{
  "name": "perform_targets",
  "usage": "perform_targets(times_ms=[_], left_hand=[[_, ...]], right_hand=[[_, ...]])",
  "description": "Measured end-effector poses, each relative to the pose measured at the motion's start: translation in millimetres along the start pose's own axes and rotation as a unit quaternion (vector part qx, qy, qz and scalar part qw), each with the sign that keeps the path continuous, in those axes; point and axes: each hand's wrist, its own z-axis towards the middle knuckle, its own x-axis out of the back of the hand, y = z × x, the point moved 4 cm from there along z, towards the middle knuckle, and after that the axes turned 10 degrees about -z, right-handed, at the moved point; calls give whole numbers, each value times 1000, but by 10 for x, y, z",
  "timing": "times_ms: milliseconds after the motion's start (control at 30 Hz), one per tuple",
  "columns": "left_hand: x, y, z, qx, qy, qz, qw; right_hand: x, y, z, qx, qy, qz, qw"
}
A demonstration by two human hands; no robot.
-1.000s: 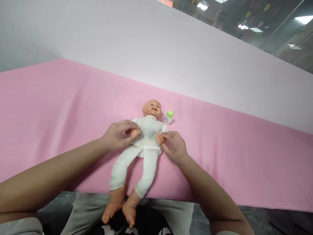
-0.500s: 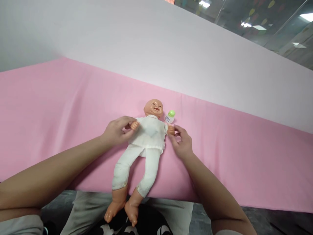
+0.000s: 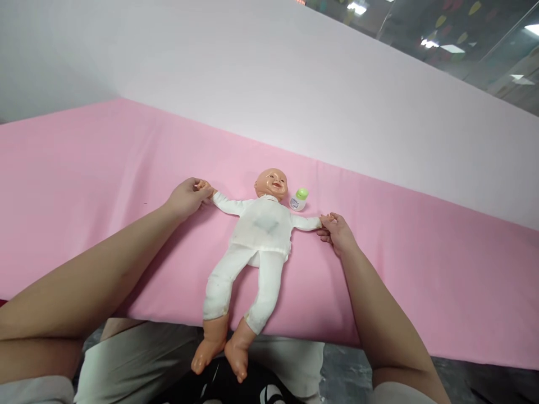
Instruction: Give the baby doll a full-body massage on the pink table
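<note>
The white-clothed plastic baby doll [image 3: 261, 235] has been spread out: its arms, earlier folded in, are now held outstretched, each doll hand pinched by closed fingers of the left hand [image 3: 187, 197] and right hand [image 3: 339, 233] on the pink cloth surface [image 3: 105, 168].

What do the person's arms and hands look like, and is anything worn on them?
Both forearms are bare. The left hand and right hand show no gloves, rings or watch. White short sleeves show at the bottom corners.
</note>
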Motion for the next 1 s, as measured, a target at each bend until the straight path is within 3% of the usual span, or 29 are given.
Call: perform_targets(times_ms=[133,233,300,400,467,533,633,733,800,867,933,1000], left_hand=[[-79,169,-210,-64,-10,-24,998],[-218,336,-455,-174,-51,-13,983],[-362,418,-643,-249,-104,50,961],[-568,488,-900,-366,-169,129,906],[-673,510,-1036,-452,-213,156,852],[-733,505,-1117,-512,-245,174,805],[-756,481,-1135,-543,-261,193,775],[-738,479,-1104,-534,-259,193,781],[-702,498,-1064,-506,-242,185,807],[-630,517,-977,-442,-200,176,857],[-511,506,-838,-342,-137,158,916],[-364,452,-663,-236,-72,130,960]], right_hand=[[-81,-31,-49,87,23,25,996],[-187,-153,-202,210,32,-15,977],[-295,-268,-383,294,32,-75,952],[-531,-444,-729,423,17,-208,882],[-718,-539,-972,530,-14,-288,797],[-857,-587,-1143,599,-41,-326,730],[-937,-606,-1230,640,-48,-340,687],[-914,-585,-1190,639,-36,-334,692],[-858,-555,-1113,614,-16,-324,720],[-754,-510,-978,548,20,-302,780],[-602,-442,-795,450,61,-244,857],[-439,-362,-602,360,81,-157,916]])
